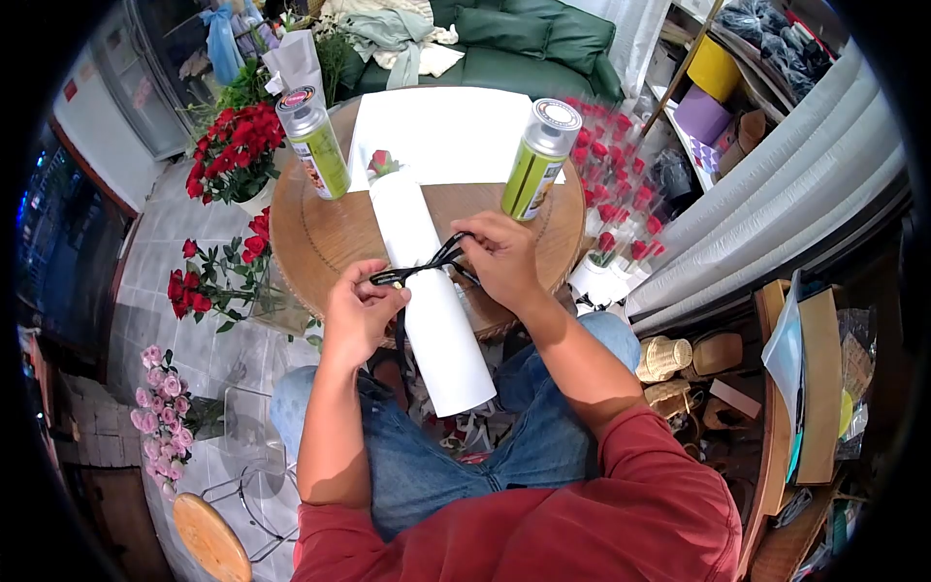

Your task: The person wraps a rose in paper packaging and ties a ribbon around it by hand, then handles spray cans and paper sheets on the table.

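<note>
A long white paper roll [449, 344] lies from the round wooden table [335, 233] toward my lap, with a red rose [382, 163] showing at its far end. Black ribbon [427, 266] crosses the roll's middle in loops. On the left side of the roll, my left hand [364, 303] pinches a ribbon loop between thumb and fingers. My right hand [497, 254] grips the ribbon on the right side, a little higher, with its fingers closed.
Two green spray cans [320, 155] [541, 160] stand on the table, left and right of a white sheet [446, 126]. Red roses [238, 145] stand at the left, wrapped roses [621, 175] at the right. A stool [211, 538] is at lower left.
</note>
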Demonstrator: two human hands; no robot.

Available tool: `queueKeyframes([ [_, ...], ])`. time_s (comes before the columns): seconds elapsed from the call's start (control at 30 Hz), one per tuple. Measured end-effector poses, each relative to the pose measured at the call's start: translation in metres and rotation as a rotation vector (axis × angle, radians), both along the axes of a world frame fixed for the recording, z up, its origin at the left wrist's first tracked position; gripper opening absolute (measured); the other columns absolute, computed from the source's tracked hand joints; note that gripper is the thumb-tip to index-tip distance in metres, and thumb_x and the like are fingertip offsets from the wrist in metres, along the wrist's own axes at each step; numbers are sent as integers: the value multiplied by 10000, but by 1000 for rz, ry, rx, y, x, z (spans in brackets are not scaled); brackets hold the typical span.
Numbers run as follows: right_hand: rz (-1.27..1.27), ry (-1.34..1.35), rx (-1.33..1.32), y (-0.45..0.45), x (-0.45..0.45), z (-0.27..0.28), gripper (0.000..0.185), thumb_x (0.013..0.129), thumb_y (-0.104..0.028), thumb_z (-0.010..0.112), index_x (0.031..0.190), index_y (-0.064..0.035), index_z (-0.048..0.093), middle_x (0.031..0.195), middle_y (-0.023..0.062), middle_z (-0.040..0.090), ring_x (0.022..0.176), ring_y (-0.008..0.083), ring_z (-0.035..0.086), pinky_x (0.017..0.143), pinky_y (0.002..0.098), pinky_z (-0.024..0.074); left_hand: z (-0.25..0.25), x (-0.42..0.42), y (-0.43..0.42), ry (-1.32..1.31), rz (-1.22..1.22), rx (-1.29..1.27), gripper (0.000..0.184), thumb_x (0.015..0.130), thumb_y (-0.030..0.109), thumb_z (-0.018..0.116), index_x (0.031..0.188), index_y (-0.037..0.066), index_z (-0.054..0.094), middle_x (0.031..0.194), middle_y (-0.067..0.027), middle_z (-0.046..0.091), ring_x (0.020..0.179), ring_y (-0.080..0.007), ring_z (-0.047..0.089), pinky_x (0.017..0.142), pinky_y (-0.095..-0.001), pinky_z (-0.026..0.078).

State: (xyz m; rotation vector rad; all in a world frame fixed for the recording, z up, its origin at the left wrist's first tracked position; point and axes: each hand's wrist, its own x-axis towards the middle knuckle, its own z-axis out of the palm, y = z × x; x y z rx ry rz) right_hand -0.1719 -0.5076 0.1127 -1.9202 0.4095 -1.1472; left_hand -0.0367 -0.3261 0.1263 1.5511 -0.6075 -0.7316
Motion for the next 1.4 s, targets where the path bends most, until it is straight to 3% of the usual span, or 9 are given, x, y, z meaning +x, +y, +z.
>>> queueKeyframes([
  [0.1,-41,-21,-61,-5,0,-5,214,802,65,706,996,-6,761,882,82,713,726,171,678,638,271,542,-8,6,0,7,-16,-27,417,850,-27,747,1234,-54,586,790,-20,666,674,-82,600,602,-227,481],
  [0.2,-83,31,-198,-7,0,-6,293,819,114,668,1079,8,753,927,76,714,731,102,652,634,224,515,-4,10,4,-53,33,45,406,845,-42,739,1226,-58,596,765,-4,652,668,-58,578,616,-208,463],
  [0.27,-133,-17,-269,-7,1,-5,239,793,54,704,1009,-22,772,885,104,716,704,228,679,649,313,543,-7,14,5,-79,33,25,390,844,-52,731,1213,-65,605,754,3,642,669,-48,566,616,-201,454],
  [0.4,-137,-43,-286,-4,2,-6,216,823,31,708,1029,1,762,815,114,700,668,198,669,614,301,529,-20,16,5,-196,28,-3,287,806,-46,702,1093,-54,692,750,11,638,662,-66,566,623,-217,461],
  [0.67,117,83,657,0,4,3,190,955,4,643,1118,61,722,811,69,700,559,75,591,477,204,447,-23,19,7,-363,44,46,216,772,-37,667,981,-31,722,744,3,631,671,-78,568,628,-239,465],
  [0.8,208,-13,739,-1,5,3,234,942,42,626,1168,79,679,882,78,707,595,73,600,498,197,458,-27,19,2,-305,49,-71,130,824,-15,689,953,-33,695,766,5,648,681,-63,561,625,-228,456],
  [0.9,276,10,596,-4,3,-3,290,921,92,597,1206,68,649,941,70,705,667,86,622,552,194,485,-12,10,-4,-198,45,-66,84,880,17,708,948,-27,684,763,17,639,680,-54,553,623,-221,450],
  [1.07,111,145,-203,-5,-7,10,299,799,82,640,1066,-6,741,924,87,712,743,171,678,606,276,527,-23,11,-9,-228,69,-79,98,924,68,716,912,-17,669,792,17,635,662,-49,531,621,-221,447],
  [1.4,10,147,-166,-7,-10,11,185,829,2,668,987,-16,763,843,138,717,662,252,669,623,334,530,-31,9,-11,-149,67,-224,138,938,29,657,826,-12,588,1123,-71,579,892,-117,584,791,-241,465],
])
